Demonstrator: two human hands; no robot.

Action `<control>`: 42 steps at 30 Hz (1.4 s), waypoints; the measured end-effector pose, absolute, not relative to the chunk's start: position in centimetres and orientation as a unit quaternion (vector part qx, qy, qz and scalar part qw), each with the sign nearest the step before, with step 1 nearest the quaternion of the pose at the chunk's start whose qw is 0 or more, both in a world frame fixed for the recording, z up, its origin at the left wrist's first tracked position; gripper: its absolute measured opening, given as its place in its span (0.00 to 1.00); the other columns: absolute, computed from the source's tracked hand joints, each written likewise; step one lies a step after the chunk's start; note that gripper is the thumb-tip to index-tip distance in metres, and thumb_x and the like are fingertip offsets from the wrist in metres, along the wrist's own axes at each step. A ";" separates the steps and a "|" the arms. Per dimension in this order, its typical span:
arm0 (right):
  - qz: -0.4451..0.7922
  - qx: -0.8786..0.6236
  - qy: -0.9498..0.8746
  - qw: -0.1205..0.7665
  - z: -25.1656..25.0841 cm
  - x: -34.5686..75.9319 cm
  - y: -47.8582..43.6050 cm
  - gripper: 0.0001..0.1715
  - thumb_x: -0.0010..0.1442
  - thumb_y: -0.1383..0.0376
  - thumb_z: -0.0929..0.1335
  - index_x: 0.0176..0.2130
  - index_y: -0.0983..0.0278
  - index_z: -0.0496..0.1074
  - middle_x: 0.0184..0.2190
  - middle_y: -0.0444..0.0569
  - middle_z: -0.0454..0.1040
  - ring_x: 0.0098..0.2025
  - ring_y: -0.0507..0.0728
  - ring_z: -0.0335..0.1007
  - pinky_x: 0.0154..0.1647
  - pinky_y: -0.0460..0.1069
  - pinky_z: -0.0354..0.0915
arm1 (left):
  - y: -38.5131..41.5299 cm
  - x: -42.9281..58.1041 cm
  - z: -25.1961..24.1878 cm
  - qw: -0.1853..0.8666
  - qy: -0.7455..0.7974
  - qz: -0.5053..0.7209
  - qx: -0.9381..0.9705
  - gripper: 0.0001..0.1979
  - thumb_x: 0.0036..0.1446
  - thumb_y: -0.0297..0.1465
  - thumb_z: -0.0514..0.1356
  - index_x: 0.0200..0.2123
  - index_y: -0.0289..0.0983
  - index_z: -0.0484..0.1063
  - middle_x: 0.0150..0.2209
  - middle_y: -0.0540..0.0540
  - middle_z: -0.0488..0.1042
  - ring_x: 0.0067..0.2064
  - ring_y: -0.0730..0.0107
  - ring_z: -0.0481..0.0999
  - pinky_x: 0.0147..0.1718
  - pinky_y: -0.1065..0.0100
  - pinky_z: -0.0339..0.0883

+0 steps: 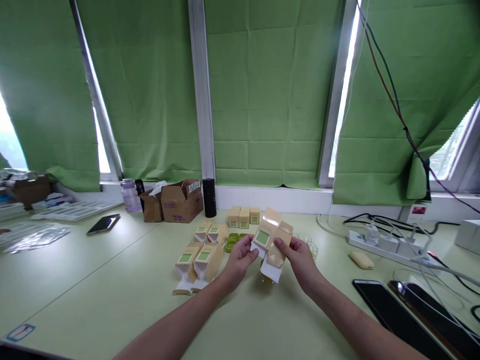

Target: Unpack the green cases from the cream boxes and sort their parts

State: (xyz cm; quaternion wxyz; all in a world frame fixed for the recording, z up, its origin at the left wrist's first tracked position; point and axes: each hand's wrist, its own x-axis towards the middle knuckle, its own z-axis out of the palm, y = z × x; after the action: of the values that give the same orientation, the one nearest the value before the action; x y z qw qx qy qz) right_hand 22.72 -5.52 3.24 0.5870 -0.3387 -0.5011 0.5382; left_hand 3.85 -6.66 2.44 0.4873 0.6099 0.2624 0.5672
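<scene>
Both my hands hold a small tan carton (276, 232) with a green square on its face and white inner flaps, partly unfolded above the table. My left hand (240, 260) pinches its left edge, thumb in front. On the right side my right hand (299, 256) grips it, thumb pressed on the tan panel. Something yellowish (267, 280) shows just under the carton, too hidden to name. Left of my hands stand several similar cartons (207, 262) with open ends toward me. Green pieces (231, 243) lie behind my left hand, and clear round containers (312, 246) are partly hidden behind my right.
Three closed tan cartons (244, 218) stand behind. Cardboard boxes (182, 202), a black cylinder (209, 198) and a purple-tinted bottle (130, 196) line the back left. A phone (103, 224) lies left. At right are a power strip (388, 250), cables and two dark phone-like devices (397, 315).
</scene>
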 end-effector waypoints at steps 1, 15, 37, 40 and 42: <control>0.539 -0.340 -0.497 0.588 3.3 22.7 -5.6 0.33 0.44 0.42 0.80 0.40 0.62 0.83 0.40 0.55 0.84 0.44 0.67 0.78 0.47 0.59 0.72 | -6.8 3.8 2.5 0.488 0.267 0.563 0.612 0.21 0.56 0.44 0.70 0.46 0.38 0.74 0.43 0.43 0.79 0.46 0.57 0.78 0.48 0.60 0.69; 0.538 -0.320 -0.519 0.582 3.9 22.5 -6.1 0.33 0.40 0.42 0.82 0.36 0.63 0.83 0.38 0.57 0.84 0.40 0.70 0.80 0.45 0.63 0.74 | -6.9 3.9 3.3 0.424 0.340 0.552 0.632 0.23 0.57 0.51 0.67 0.35 0.35 0.76 0.33 0.45 0.77 0.35 0.65 0.75 0.36 0.67 0.68; 0.429 -0.400 -0.501 0.636 1.2 23.2 -3.4 0.24 0.40 0.62 0.74 0.40 0.62 0.77 0.42 0.53 0.80 0.37 0.62 0.75 0.34 0.53 0.70 | -7.2 0.9 5.2 -0.350 0.228 0.506 0.755 0.16 0.58 0.19 0.65 0.47 0.42 0.75 0.48 0.45 0.84 0.49 0.55 0.76 0.50 0.52 0.65; 0.417 -0.400 -0.510 0.637 0.9 23.1 -3.2 0.23 0.39 0.62 0.74 0.39 0.61 0.76 0.41 0.52 0.80 0.38 0.63 0.75 0.36 0.54 0.70 | -7.5 0.9 5.4 -0.376 0.222 0.490 0.755 0.16 0.57 0.19 0.65 0.46 0.41 0.75 0.49 0.45 0.84 0.49 0.55 0.75 0.49 0.51 0.65; 0.420 -0.386 -0.520 0.636 0.8 23.0 -3.2 0.24 0.40 0.62 0.74 0.40 0.60 0.75 0.41 0.51 0.80 0.38 0.63 0.75 0.36 0.54 0.70 | -7.7 1.1 5.4 -0.377 0.221 0.491 0.754 0.14 0.58 0.19 0.65 0.45 0.41 0.75 0.48 0.46 0.84 0.48 0.55 0.76 0.49 0.51 0.65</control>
State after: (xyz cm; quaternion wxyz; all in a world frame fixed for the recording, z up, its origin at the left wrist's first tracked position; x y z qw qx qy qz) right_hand 23.03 -3.24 0.76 0.6357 -0.3862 -0.5200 0.4198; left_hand 1.12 -7.66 5.45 -0.3772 0.7538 0.2210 0.4906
